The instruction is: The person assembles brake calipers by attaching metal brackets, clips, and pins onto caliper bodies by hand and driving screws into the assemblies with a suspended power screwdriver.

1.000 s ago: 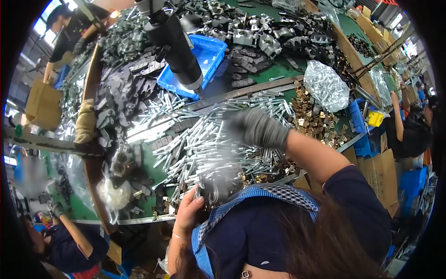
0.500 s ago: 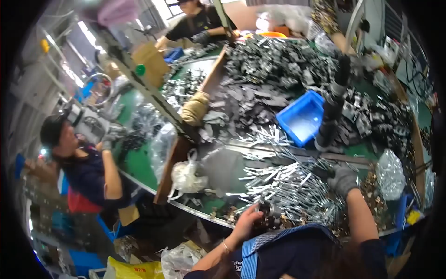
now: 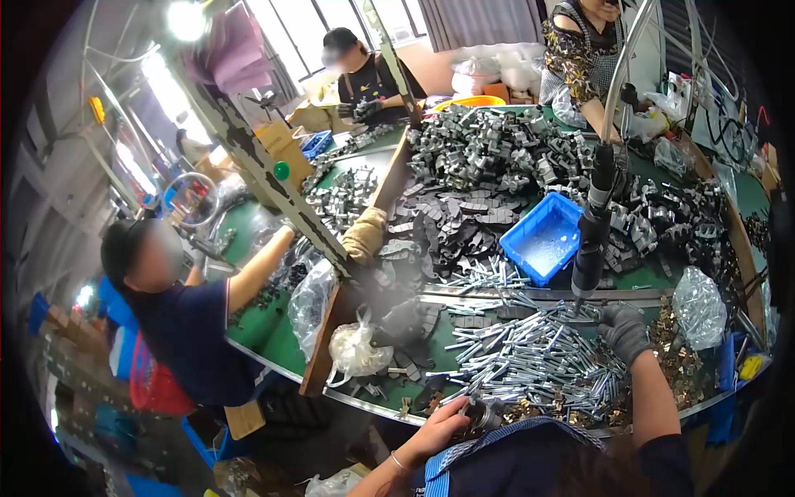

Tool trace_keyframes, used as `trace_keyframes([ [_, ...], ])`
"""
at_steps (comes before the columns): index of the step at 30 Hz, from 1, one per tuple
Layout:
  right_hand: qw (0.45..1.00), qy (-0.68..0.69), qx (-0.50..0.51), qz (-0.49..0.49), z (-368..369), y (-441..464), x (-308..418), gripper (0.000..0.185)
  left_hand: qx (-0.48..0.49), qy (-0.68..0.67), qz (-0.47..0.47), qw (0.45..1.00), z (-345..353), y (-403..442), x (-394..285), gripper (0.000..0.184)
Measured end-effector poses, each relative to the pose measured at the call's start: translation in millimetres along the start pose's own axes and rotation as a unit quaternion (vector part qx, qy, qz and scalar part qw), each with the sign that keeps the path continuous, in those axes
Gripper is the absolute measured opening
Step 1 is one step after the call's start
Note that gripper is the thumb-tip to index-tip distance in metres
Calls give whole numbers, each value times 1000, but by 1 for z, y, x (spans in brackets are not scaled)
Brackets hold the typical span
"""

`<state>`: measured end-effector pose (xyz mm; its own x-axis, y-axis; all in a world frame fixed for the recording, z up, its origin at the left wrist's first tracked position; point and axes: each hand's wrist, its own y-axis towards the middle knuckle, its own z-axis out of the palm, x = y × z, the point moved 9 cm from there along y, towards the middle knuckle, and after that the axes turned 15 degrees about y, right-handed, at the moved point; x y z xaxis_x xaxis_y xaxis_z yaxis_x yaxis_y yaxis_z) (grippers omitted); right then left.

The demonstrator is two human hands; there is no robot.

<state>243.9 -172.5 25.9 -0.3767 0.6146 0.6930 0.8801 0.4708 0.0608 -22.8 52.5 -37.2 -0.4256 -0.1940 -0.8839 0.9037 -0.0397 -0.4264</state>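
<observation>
My left hand [image 3: 444, 427] is bare and closed round a metal part [image 3: 480, 413] near the table's front edge. My right hand [image 3: 624, 333], in a grey glove, rests at the right side of a heap of silver pins [image 3: 530, 356], its fingers curled; whatever they hold is too small to make out. Just above that hand hangs a black power driver [image 3: 590, 248], its tip pointing down. Brass-coloured clips [image 3: 675, 356] lie right of the pins. A blue tray [image 3: 542, 240] stands behind them, beside dark flat pads [image 3: 447, 219].
Grey metal castings [image 3: 497, 153] are piled at the back. A wooden divider [image 3: 325, 348], a painted post [image 3: 265, 178] and plastic bags [image 3: 359, 349] stand left. A clear bag [image 3: 698, 308] lies right. Co-workers [image 3: 178, 323] are at the left and far sides.
The view has swung left and up, showing more of the co-workers. My right hand has moved to the right edge of the pins. My left hand still holds the metal part.
</observation>
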Motion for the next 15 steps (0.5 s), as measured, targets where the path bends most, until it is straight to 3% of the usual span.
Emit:
trace_keyframes([
  [3, 996, 18, -45, -76, -17, -17, 18, 10, 16, 93, -26, 995, 5, -7, -16, 52],
  [6, 969, 232, -39, -70, -30, -32, 38, 4, 23, 132, 7, 991, 8, 1, -19, 36],
  [7, 970, 230, -38, -71, -28, -34, 44, 4, 23, 130, 9, 991, 14, 1, -26, 36],
  [9, 942, 295, -29, -157, -31, -39, 68, 8, 3, 224, 6, 975, 24, 4, -46, 36],
  [10, 934, 286, -29, -213, -30, -41, 81, 14, -1, 208, -8, 978, 26, 8, -42, 41],
  [14, 921, 281, -42, -267, -9, -32, 68, 27, -20, 239, 12, 971, 31, 17, -46, 41],
  [15, 904, 298, -20, -305, -12, -33, 93, 28, -28, 235, 13, 971, 30, 18, -49, 41],
])
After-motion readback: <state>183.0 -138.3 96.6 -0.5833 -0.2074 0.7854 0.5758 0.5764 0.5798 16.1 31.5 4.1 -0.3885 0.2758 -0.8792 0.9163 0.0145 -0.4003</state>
